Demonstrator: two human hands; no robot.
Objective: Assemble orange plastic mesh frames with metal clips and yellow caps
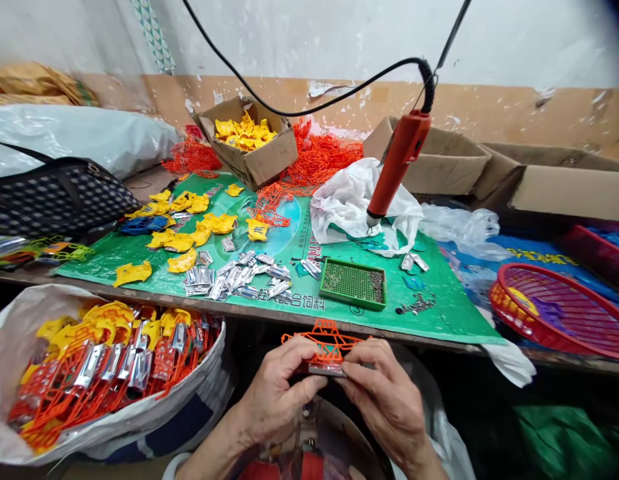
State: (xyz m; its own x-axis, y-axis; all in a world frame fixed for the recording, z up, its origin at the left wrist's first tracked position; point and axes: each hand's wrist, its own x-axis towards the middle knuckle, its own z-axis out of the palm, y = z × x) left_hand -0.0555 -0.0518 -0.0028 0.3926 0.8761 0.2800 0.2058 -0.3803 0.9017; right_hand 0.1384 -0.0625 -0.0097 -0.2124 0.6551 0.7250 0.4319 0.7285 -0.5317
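Just off the table's front edge, my left hand and my right hand grip an orange plastic lattice frame from both sides. A silvery strip runs along its near side, with my thumbs and fingertips pressed at its ends. Part of the frame is hidden behind my fingers. On the table beyond lie a pile of shiny metal clips and a green perforated tray with small screws gathered at its right end. A red electric screwdriver hangs tip down over a white plastic bag.
At lower left, a white sack holds orange, yellow and silver assemblies. Yellow plastic parts lie on the green sheet. A cardboard box of yellow pieces stands behind, beside orange frames. A red basket sits right.
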